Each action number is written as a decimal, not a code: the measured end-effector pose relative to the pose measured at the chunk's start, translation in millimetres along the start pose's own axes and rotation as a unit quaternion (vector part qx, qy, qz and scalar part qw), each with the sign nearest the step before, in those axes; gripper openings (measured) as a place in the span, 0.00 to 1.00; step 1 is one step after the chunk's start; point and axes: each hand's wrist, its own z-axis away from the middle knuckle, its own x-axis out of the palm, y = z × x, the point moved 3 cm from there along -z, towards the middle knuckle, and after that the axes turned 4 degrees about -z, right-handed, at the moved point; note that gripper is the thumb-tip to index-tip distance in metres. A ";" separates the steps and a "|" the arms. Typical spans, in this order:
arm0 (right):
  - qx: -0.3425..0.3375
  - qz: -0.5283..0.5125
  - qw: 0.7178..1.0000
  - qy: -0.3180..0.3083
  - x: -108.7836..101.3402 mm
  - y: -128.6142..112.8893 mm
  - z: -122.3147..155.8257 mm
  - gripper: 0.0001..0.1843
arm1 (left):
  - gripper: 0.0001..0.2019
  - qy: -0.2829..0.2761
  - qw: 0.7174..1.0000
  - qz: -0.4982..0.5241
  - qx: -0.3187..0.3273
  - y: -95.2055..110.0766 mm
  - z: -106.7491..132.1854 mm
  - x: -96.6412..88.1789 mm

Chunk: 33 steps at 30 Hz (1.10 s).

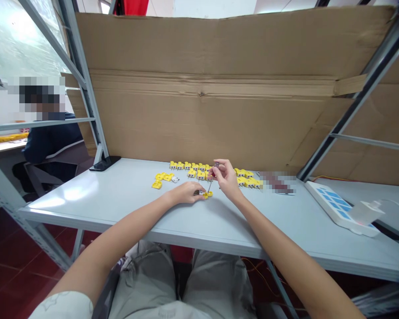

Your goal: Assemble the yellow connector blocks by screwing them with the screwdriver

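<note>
My left hand (186, 192) lies on the white table (119, 199), fingers pinched on a small yellow part (206, 194) and holding it down. My right hand (225, 177) hovers just above and right of it, fingers closed round a small dark-handled tool (215, 166) whose thin shaft points down toward the yellow part. Behind the hands, several more yellow parts (199, 168) lie in rows, with a few loose ones (164, 178) at the left.
A big cardboard sheet (219, 97) walls off the back of the table. A white and blue device (339, 206) with a cable lies at the right. Grey rack posts (89, 97) stand at both sides. Another person (49, 137) sits at the far left.
</note>
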 end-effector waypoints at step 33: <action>0.010 0.003 1.000 -0.020 -2.8 -8.0 -2.8 0.18 | 0.12 0.003 1.000 0.012 -0.002 0.8 1.1 0.1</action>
